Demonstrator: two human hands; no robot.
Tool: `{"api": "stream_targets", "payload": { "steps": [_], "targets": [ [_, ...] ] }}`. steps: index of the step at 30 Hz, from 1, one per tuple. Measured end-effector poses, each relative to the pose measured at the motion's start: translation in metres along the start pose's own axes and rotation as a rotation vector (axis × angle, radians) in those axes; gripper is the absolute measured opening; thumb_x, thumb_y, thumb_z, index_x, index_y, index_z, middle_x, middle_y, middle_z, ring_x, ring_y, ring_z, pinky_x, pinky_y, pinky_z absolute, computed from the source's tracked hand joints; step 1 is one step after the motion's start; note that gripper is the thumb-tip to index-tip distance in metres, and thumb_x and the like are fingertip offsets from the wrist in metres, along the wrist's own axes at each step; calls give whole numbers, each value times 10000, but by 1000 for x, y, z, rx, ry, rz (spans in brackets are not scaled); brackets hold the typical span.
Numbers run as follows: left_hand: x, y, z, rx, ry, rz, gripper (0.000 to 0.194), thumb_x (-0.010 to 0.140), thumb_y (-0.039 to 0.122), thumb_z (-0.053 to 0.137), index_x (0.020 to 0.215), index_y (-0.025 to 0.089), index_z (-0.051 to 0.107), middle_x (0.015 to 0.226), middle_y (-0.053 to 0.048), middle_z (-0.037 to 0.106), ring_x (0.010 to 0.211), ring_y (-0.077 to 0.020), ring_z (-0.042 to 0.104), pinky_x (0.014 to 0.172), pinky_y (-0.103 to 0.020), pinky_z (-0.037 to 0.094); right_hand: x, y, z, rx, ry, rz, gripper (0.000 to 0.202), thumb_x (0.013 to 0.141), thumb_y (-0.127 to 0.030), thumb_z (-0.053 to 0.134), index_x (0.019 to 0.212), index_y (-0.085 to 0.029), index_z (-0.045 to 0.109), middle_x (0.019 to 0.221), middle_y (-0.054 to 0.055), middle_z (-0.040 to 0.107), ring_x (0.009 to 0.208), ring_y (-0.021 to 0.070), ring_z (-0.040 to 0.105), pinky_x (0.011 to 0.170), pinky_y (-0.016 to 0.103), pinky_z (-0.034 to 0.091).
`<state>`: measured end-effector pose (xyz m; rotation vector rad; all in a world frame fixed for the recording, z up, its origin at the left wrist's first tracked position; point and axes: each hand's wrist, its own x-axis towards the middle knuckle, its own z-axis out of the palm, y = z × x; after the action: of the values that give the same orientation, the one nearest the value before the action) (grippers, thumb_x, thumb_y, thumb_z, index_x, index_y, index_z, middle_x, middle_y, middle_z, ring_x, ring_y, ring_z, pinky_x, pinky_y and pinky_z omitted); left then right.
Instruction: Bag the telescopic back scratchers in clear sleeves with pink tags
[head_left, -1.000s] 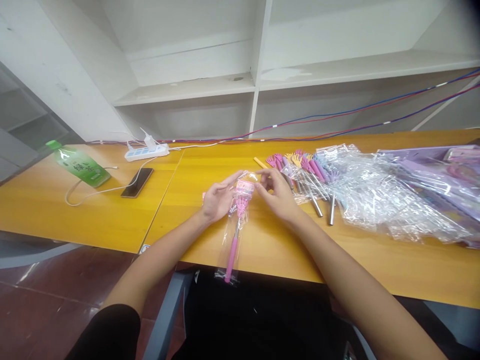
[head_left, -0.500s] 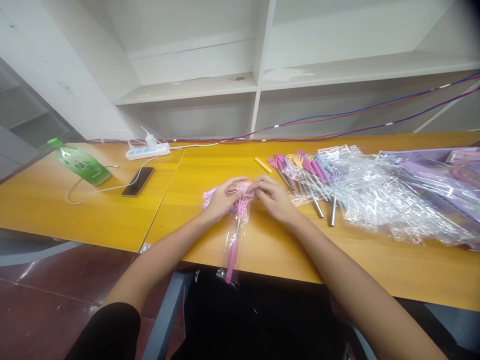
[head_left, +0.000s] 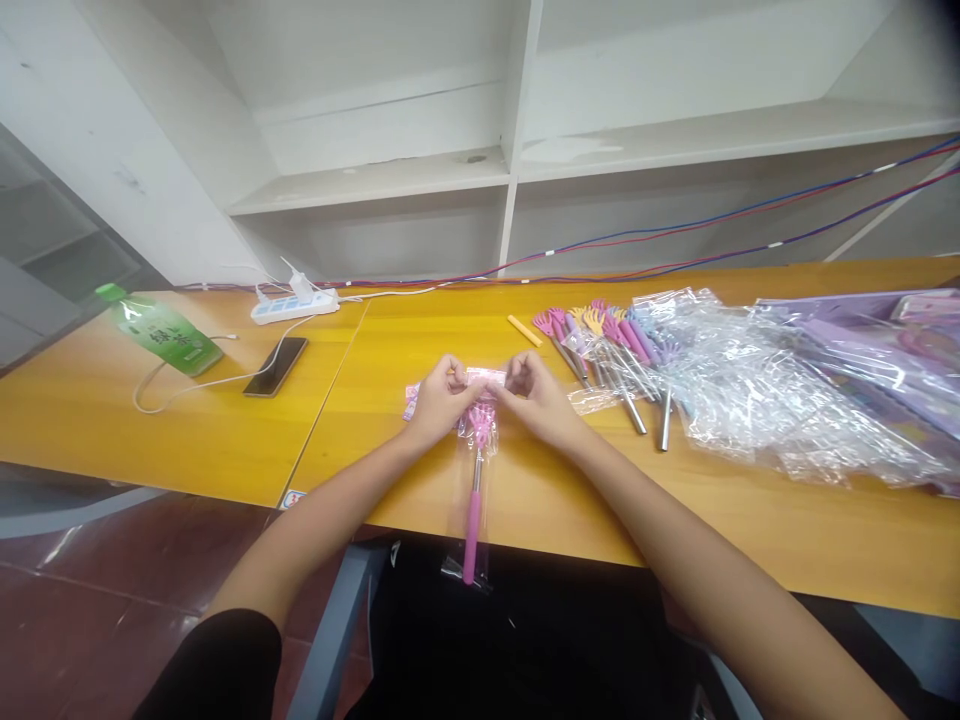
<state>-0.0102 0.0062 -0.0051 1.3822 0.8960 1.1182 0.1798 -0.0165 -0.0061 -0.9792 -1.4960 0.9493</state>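
A pink back scratcher [head_left: 472, 520] with a metal shaft lies inside a clear plastic bag [head_left: 459, 485], its handle end sticking out past the table's front edge. At the bag's top, beside a pink printed card [head_left: 486, 378], my left hand [head_left: 441, 400] is closed with its thumb against the bag. My right hand [head_left: 541, 402] is curled closed on the other side, thumb also pressing the bag's top. The two thumbs almost meet above the scratcher's claw. Under my left hand, more pink and purple printed cards [head_left: 410, 402] show in part.
At right lie several back scratchers [head_left: 592, 325], a heap of clear bags [head_left: 742, 390] and a purple box [head_left: 847, 320]. A yellow stick [head_left: 525, 330] lies behind my hands. At left are a green bottle [head_left: 169, 330], a phone [head_left: 276, 366] and a power strip [head_left: 295, 305].
My fingers have curled inward and the thumbs have come together on the bag's top. The bagged back scratcher has swung straighter, its handle end moving slightly right and nearer to me.
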Motion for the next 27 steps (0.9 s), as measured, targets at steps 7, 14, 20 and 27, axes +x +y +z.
{"api": "stream_targets", "payload": {
  "steps": [7, 14, 20, 27],
  "targets": [
    [1, -2, 2, 86, 61, -17, 383, 869, 321, 803, 882, 242, 428, 675, 89, 469, 571, -80, 431, 583, -218, 355, 3, 10, -2, -11, -1, -27, 323, 887, -308, 695, 1005, -276, 397, 958, -18, 554, 787, 143, 559, 745, 309, 485],
    [8, -5, -7, 61, 132, -14, 307, 903, 343, 754, 943, 248, 465, 641, 95, 514, 506, -79, 422, 526, -206, 321, 3, -1, -15, -112, -117, 205, 363, 987, -581, 627, 1067, -245, 516, 800, -30, 614, 651, 153, 577, 598, 294, 454],
    [21, -6, -17, -9, 304, 66, 265, 881, 304, 702, 968, 248, 458, 675, 98, 511, 541, -79, 475, 568, -193, 413, -5, -40, -10, -344, -554, 299, 390, 897, -582, 776, 902, -211, 655, 780, 7, 691, 665, 172, 585, 600, 301, 421],
    [19, 6, -16, -97, 397, 186, 371, 799, 223, 736, 851, 242, 369, 792, 77, 428, 658, -65, 476, 646, -183, 511, -54, -41, -1, -461, -300, 283, 294, 926, -499, 746, 909, -248, 596, 776, 18, 707, 665, 213, 617, 610, 328, 437]
  ]
}}
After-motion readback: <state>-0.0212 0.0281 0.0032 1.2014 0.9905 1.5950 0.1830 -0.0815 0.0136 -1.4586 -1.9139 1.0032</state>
